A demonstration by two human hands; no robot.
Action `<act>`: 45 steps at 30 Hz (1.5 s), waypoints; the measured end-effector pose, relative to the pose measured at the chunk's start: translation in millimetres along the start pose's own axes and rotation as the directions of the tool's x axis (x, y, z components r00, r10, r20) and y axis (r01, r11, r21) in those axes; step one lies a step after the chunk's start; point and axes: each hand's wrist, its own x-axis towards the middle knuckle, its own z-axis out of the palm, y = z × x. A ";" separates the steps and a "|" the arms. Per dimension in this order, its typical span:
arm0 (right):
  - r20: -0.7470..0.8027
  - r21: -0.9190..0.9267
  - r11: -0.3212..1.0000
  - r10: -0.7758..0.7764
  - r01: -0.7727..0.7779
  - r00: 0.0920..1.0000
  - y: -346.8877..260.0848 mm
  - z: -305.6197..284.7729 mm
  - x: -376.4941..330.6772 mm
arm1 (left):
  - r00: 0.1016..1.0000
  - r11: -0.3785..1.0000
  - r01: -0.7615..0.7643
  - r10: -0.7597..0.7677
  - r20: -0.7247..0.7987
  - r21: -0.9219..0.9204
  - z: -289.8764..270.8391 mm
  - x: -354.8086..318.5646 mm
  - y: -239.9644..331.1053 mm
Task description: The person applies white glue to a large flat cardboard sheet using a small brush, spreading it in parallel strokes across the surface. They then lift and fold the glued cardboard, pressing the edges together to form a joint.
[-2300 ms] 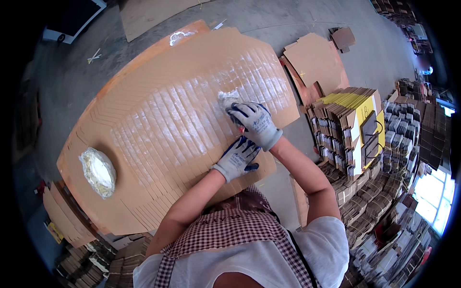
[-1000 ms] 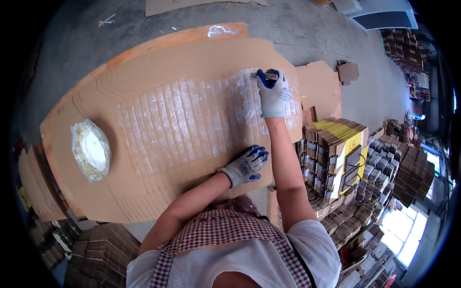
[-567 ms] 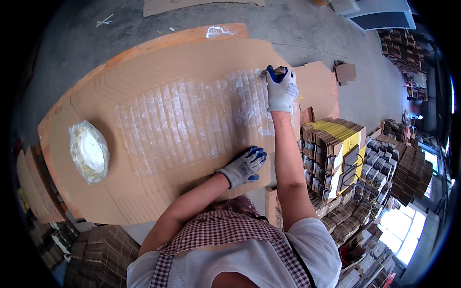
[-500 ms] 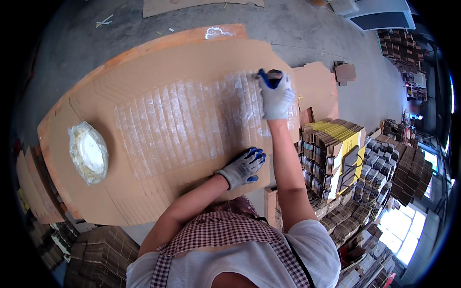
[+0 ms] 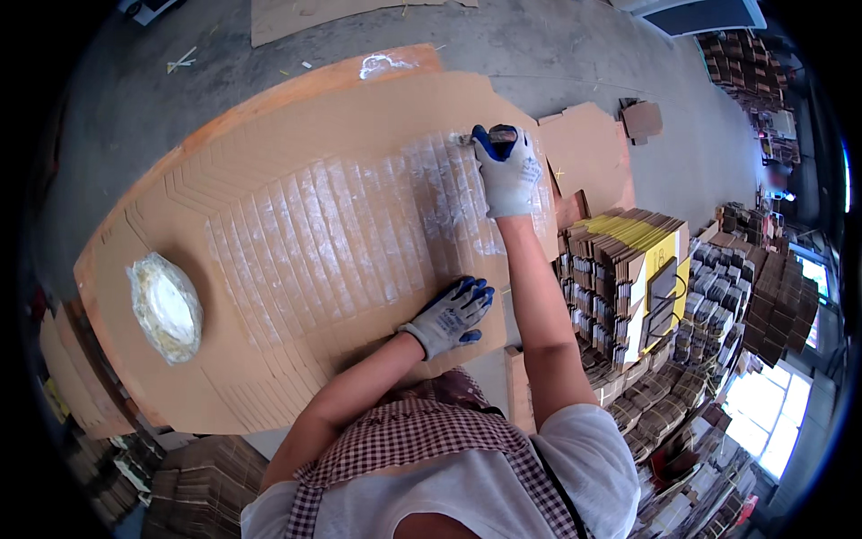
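Overlapping brown cardboard sheets lie fanned across the table, their exposed strips smeared with shiny white glue. My right hand, in a white glove with blue fingertips, is closed on a glue brush at the far right of the smeared strips. Most of the brush is hidden by the fingers. My left hand, gloved alike, rests flat with its fingers apart on the near right edge of the sheets. On the left, a plastic-lined bowl of white glue stands on the cardboard.
The wooden table edge shows beyond the sheets, with a white smear on it. To the right stand a stack of folded yellow and brown boxes and bundled cardboard. Loose cardboard lies past the table's right end.
My right hand has shifted slightly left and away from me with the brush. The view has turned a little; my left hand stays on the sheets.
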 end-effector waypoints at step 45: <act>0.202 0.073 0.979 -0.204 0.193 0.958 4.0 -15.7 -46.5 | 0.997 1.000 0.000 -0.001 -0.074 -0.003 10.7 3.1 2.0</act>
